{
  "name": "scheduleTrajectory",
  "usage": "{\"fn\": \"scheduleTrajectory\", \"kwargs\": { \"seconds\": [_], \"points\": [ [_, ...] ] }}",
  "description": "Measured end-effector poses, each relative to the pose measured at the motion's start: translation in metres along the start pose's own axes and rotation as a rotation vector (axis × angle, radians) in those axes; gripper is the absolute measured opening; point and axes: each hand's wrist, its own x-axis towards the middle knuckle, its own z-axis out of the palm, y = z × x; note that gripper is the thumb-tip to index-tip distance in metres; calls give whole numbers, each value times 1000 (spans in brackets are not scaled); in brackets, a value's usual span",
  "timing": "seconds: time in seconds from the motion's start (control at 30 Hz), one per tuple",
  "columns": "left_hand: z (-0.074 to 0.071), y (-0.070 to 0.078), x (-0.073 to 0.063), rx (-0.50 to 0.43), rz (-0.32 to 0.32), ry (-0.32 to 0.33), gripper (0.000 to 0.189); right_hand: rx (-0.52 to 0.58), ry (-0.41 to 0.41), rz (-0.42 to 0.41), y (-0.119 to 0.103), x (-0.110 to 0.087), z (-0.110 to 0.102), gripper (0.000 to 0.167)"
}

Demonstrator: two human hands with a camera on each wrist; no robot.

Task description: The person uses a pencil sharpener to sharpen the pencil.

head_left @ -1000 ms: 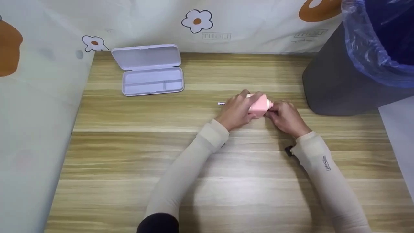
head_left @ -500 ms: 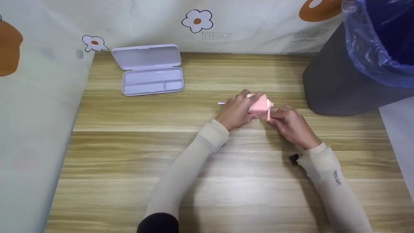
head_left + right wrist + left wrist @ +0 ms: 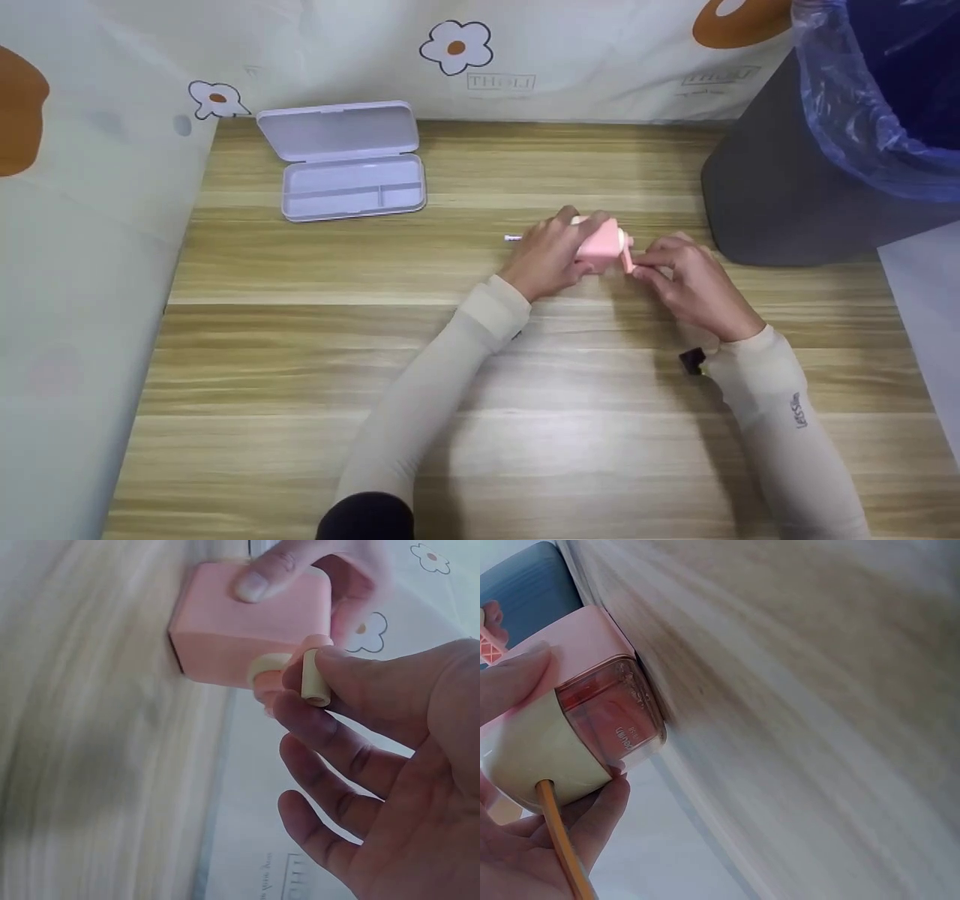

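A pink and cream crank pencil sharpener [image 3: 602,241] lies on its side on the wooden table. My left hand [image 3: 546,256] grips its body from the left, thumb on the pink side. An orange pencil [image 3: 562,844] sticks out of the cream face in the left wrist view; only its white end [image 3: 512,238] shows past my hand from above. At the opposite end is the pink crank handle [image 3: 628,261]. My right hand [image 3: 694,285] pinches its cream knob [image 3: 316,681] between thumb and index finger, the other fingers loosely bent. A clear shavings drawer [image 3: 613,716] shows reddish contents.
An open lilac pencil case [image 3: 330,206] with compartments stands at the back left, its lid raised. A grey trash bin [image 3: 772,180] lined with a blue bag is at the right, near my right hand. A flower-printed cloth [image 3: 570,45] hangs behind the table.
My right hand has shifted right and slightly toward me, with the crank handle turning to point down in the head view. My left hand and the sharpener stay put.
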Motion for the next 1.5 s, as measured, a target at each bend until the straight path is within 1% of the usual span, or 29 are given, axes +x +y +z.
{"fn": "scheduleTrajectory", "kwargs": {
  "seconds": [0.2,0.4,0.53,0.7,0.83,0.97,1.2,1.27,1.43,1.5],
  "points": [
    [-1,-1,1,10,-10,-9,68,-12,14,-14,-3,5,-5,11],
    [-1,-1,2,17,-8,-14,67,-24,70,-28,-4,11,-10,13],
    [-1,-1,1,24,-17,-19,68,-25,101,-26,-3,17,-13,11],
    [-2,-1,1,48,-9,-13,67,-18,144,-7,-1,29,-14,11],
    [-1,-1,1,47,6,-4,67,-37,165,32,2,39,-13,13],
    [0,-1,1,34,4,-1,68,-51,161,81,5,48,-10,16],
    [0,-1,1,25,1,-2,66,-64,149,134,17,62,-1,17],
    [0,-1,0,23,0,-2,67,-37,137,142,21,65,3,17],
    [1,-1,0,24,3,5,67,72,64,182,35,69,14,15],
    [0,-1,0,24,4,8,66,95,35,202,39,68,19,16]
  ]
}}
